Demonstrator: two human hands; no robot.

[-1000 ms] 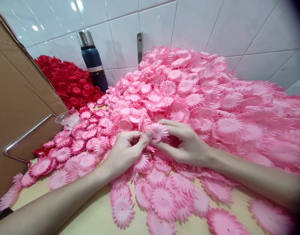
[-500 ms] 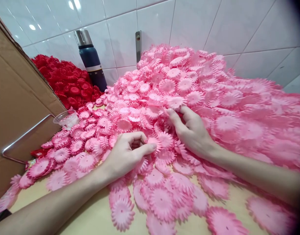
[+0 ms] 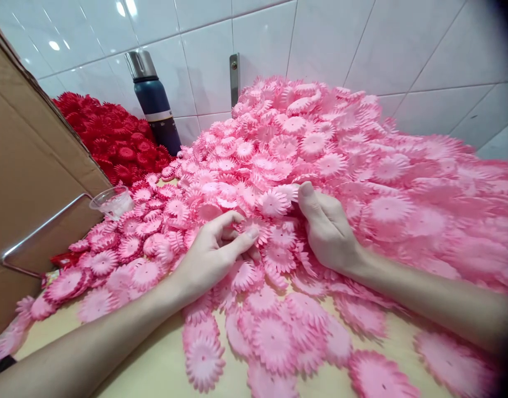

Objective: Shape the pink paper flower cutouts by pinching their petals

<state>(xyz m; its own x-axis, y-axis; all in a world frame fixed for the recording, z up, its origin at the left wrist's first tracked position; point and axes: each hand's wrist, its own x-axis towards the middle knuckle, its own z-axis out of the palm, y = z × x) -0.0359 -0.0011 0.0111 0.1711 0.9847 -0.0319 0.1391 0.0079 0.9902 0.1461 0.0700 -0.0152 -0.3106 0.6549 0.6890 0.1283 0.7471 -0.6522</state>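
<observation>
Pink fabric flower petals, round and fringed with a small centre hole, lie heaped in a large pile (image 3: pixel 312 141) around both hands. My left hand (image 3: pixel 214 251) pinches a pink flower petal (image 3: pixel 258 228) between thumb and fingers at the pile's front. To its right, my right hand (image 3: pixel 330 235) is closed with the thumb on top, gripping the edge of another pink petal (image 3: pixel 288 192). That petal overlaps a paler one beside it, and I cannot tell whether both are held. The right fingertips are hidden behind the thumb.
A cardboard box (image 3: pixel 38 138) with a bent metal rod stands at left. Near it are a clear plastic cup (image 3: pixel 111 202), a dark blue bottle (image 3: pixel 156 105) and a red petal heap (image 3: pixel 113 135). Behind rises a tiled wall (image 3: pixel 332 44) with a metal bracket (image 3: pixel 234 77).
My right hand has drawn back slightly from the pile and turned thumb-up, with a petal at its fingertips. My left hand has shifted slightly left and up, still pinching a petal.
</observation>
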